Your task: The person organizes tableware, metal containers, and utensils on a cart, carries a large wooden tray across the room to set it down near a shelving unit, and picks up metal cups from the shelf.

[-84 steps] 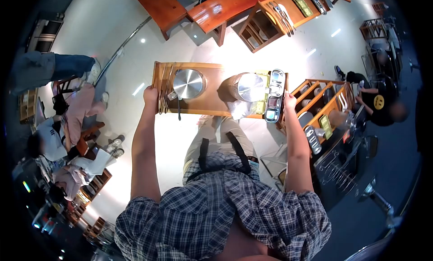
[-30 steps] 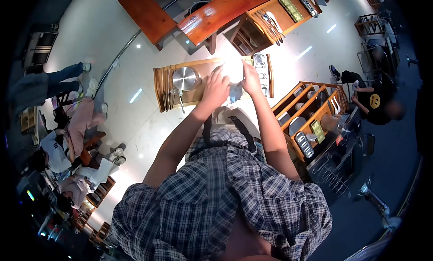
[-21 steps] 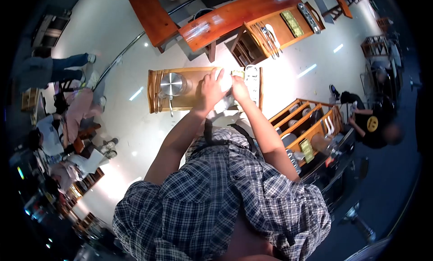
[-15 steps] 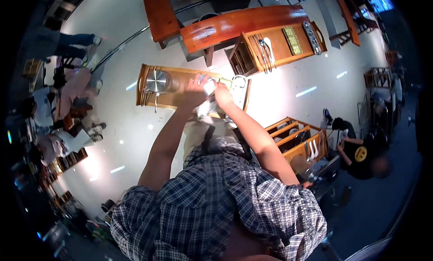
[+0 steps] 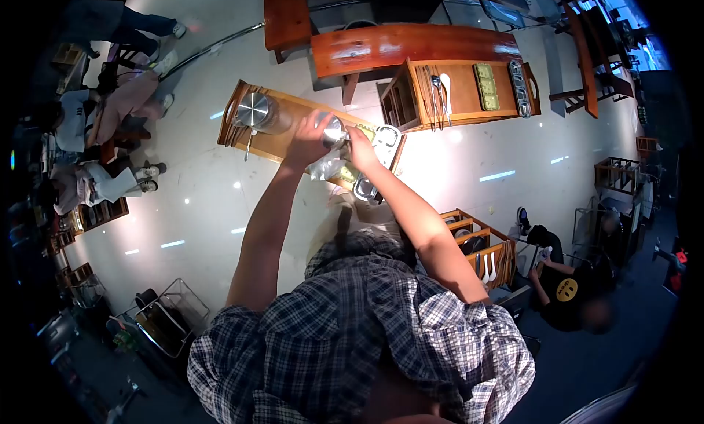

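Observation:
Over a wooden cart [image 5: 277, 147], my left hand [image 5: 306, 139] curls round the left side of a round shiny metal cup [image 5: 334, 133]. My right hand [image 5: 361, 151] grips the cup's right side with bent fingers. Crumpled clear plastic [image 5: 327, 167] hangs just below the cup; what holds it is hidden. To the left on the cart stands a larger round container with a shiny metal lid [image 5: 254, 109]. Close by my right hand lie a steel compartment tray [image 5: 386, 139] and a yellow-green tray [image 5: 347, 174]. Another steel tray [image 5: 364, 188] sits at the cart's near corner.
A second wooden cart [image 5: 462, 113] carries tongs, a white spoon [image 5: 446, 86], a yellow-green tray and a steel tray. Behind it stands a red-brown bench [image 5: 418, 46]. A wooden rack [image 5: 478, 240] is at my right, with a seated person [image 5: 561, 284] beyond. Several people are at far left.
The view has shifted and turned slightly, so the carts appear moved. Both hands remain on the cup, whose round metal face now shows more clearly.

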The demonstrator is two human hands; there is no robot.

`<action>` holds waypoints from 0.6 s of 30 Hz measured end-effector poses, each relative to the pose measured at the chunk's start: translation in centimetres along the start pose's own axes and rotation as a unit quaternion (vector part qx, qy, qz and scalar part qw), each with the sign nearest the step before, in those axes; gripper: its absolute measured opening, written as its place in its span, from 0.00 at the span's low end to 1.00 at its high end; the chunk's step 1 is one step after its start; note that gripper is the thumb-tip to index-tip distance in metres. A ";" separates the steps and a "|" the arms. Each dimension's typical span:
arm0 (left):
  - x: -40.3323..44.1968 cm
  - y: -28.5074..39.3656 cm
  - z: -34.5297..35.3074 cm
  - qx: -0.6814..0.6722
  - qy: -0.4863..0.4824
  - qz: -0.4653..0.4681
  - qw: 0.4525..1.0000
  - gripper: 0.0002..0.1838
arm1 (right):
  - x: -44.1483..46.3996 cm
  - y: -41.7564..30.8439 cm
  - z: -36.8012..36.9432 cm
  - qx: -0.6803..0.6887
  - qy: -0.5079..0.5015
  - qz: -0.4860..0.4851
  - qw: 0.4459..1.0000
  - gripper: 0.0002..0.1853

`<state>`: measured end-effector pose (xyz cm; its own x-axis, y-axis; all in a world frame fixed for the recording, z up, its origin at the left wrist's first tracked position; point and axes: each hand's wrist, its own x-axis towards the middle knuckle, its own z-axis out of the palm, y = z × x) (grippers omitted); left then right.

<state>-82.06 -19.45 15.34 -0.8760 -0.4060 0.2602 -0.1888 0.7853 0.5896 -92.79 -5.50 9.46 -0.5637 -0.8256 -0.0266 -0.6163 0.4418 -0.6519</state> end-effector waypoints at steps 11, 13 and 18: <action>3.3 11.1 -5.0 0.116 -0.011 -0.064 0.991 0.33 | -2.0 -4.5 -12.8 0.211 0.009 -0.039 0.977 0.26; 4.9 13.6 -4.9 0.102 -0.046 -0.044 0.993 0.33 | -2.0 -3.0 -15.4 0.180 -0.003 -0.084 0.980 0.28; 8.8 20.1 -0.1 0.049 -0.063 -0.050 0.996 0.35 | -2.7 2.7 -23.8 0.303 -0.090 -0.020 0.948 0.25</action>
<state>-93.47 -7.31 29.55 -0.8979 -0.4280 0.1029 -0.3148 0.7877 0.5295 -106.01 6.30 25.84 -0.4098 -0.9081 -0.0861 -0.1748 0.1708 -0.9697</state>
